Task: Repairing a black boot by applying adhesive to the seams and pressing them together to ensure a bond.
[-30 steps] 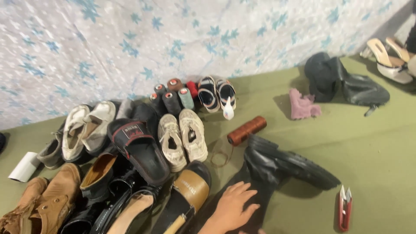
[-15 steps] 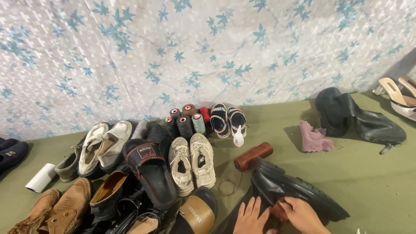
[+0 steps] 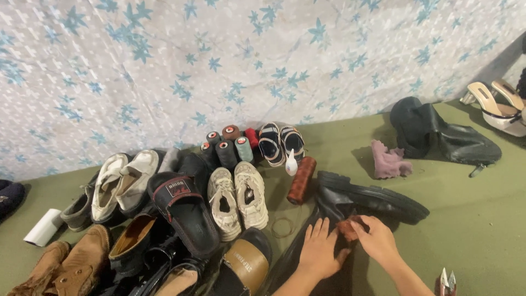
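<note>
**Both hands settle on black boot amid shoes on floor**

Since a second before, when only one hand showed at the frame's lower edge, both hands had come forward onto the black boot [image 3: 372, 200] lying on its side on the olive-green floor [image 3: 471, 219]. The left hand [image 3: 319, 253] lay flat with fingers spread on the boot's dark shaft. The right hand [image 3: 378, 241] was pinched around a small reddish-brown cloth [image 3: 347, 227], pressing it against the boot just beside the left fingertips.

Left of the hands lay a heap of footwear: a tan-strapped sandal [image 3: 246, 263], a black slide [image 3: 181, 211] and a pair of worn white sneakers [image 3: 236, 198]. A brown spool of thread [image 3: 302, 180] rested near the boot's toe end. At the bottom right corner, a small metal clipper [image 3: 446, 280] poked into view.

Farther back, a pair of small black-and-white sandals [image 3: 280, 143] stood beside a cluster of thread cones [image 3: 227, 145]. A crumpled pink rag [image 3: 388, 161] lay next to a second black boot [image 3: 444, 137], well apart from the hands. Behind everything hung a white sheet with blue star-like flowers [image 3: 246, 60].
</note>
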